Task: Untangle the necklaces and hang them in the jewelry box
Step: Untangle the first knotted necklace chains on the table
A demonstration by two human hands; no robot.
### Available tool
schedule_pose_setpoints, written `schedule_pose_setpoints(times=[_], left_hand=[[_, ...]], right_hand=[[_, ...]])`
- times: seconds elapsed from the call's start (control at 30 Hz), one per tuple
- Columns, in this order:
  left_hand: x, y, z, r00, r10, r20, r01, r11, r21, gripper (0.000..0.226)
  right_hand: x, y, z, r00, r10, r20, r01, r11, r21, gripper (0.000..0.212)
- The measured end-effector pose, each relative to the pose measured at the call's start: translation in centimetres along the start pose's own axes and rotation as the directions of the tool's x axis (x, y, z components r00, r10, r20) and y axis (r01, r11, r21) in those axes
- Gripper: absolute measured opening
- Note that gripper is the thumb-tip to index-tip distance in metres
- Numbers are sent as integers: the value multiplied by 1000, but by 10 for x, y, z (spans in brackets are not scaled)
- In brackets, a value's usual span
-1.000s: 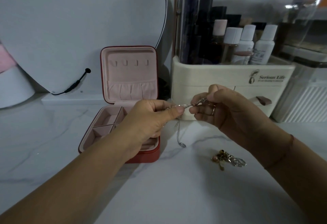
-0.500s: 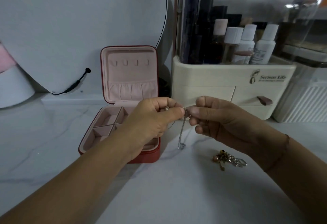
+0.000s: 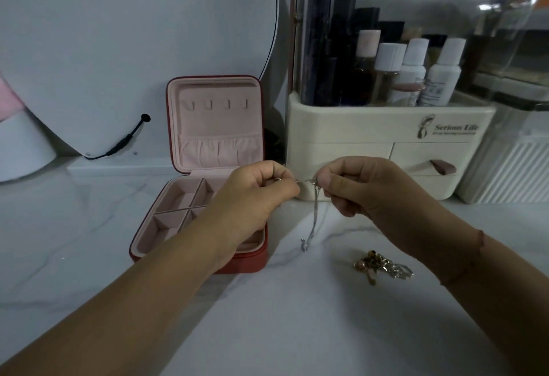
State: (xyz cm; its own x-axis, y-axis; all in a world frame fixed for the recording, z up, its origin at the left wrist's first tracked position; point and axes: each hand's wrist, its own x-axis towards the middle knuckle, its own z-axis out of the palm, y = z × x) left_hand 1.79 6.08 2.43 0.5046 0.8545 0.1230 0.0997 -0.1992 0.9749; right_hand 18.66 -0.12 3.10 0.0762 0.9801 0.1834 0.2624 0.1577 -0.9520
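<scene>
Above the counter beside the jewelry box, your left hand and right hand have drawn closer, both sets of fingers pinching the silver necklace, its loose length now dangling free, seemingly ready for hanging.

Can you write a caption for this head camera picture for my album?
Left hand and right hand pinch a silver necklace beside the open red jewelry box; tangled jewelry lies nearby.
</scene>
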Motion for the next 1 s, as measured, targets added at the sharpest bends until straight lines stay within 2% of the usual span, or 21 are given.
schedule_pose_setpoints(times=[0.1, 0.2, 0.27, 0.47, 0.57, 0.8, 1.0], left_hand=[[0, 0, 1, 1000, 5, 16, -5, 1000, -2, 11], [-3, 4, 2, 998, 10, 61, -9, 1000, -16, 4], [-3, 4, 2, 997, 25, 74, -24, 1000, -14, 15], [-2, 3, 5, 998, 58, 19, -58, 998, 3, 2], [1, 0, 3, 999, 44, -25, -45, 999, -11, 10], [0, 0, 4, 998, -23, -55, 26, 998, 49, 6], [2, -1, -1, 997, -34, -75, 35, 999, 9, 5]], right_hand=[[0, -1, 1, 1000, -8, -17, 8, 1000, -25, 20], [0, -2, 2, 1000, -25, -15, 24, 1000, -20, 16], [0, -1, 1, 1000, -31, 5, 31, 999, -17, 14], [1, 0, 2, 998, -19, 57, 20, 1000, -20, 15], [1, 1, 1, 999, -28, 39, 29, 999, -39, 14], [3, 2, 1, 999, -21, 45, 15, 992, 123, 9], [3, 4, -2, 1000, 23, -14, -21, 986, 167, 21]])
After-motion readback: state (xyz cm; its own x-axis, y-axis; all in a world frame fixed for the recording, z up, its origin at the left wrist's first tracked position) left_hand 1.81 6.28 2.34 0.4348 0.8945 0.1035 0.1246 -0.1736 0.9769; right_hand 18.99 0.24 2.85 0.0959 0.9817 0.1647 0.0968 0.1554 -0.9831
